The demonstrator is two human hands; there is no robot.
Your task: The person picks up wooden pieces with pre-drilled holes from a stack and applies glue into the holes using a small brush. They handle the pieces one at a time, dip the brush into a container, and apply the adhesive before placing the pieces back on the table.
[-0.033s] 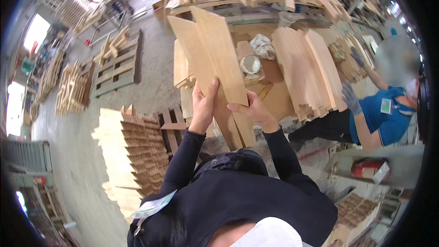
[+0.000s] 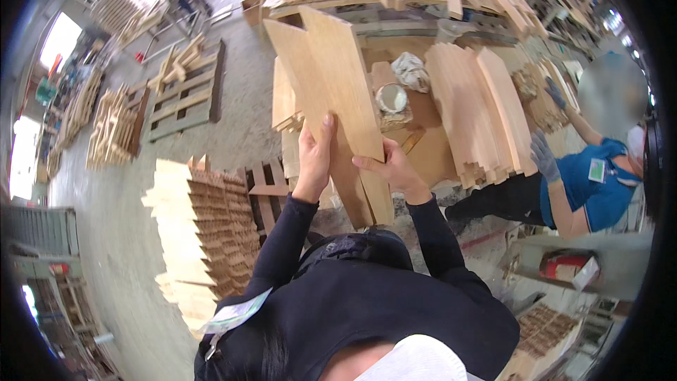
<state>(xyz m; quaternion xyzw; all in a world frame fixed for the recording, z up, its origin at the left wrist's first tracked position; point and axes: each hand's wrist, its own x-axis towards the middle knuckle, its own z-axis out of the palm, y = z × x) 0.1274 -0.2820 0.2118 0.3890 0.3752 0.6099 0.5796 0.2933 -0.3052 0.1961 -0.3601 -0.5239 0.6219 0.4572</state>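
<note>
Two pale wooden boards with angled ends are held out in front of me. The left board [image 2: 288, 53] and the right board [image 2: 342, 63] overlap along the middle and fork apart at the far end; a narrow gap shows between their near ends. My left hand [image 2: 315, 160] grips them from the left, thumb on top and fingers hidden underneath. On the right edge, my right hand [image 2: 396, 169] is closed round the wood, its thumb pointing left across the face. Beneath lies the brown work surface [image 2: 430, 144], with a white-coated round container [image 2: 391, 99] just beyond the boards.
Stacked boards [image 2: 462, 99] stand on the right of the surface, beside a crumpled white bag [image 2: 410, 72]. A gloved co-worker [image 2: 596, 180] is at the right. At my lower left rises a tall stack of wood pieces [image 2: 211, 226]; a pallet [image 2: 187, 99] lies farther off.
The surroundings have shifted slightly to the right in the picture. Both hands keep the same hold on the boards, and the co-worker's gloved hands have barely moved.
</note>
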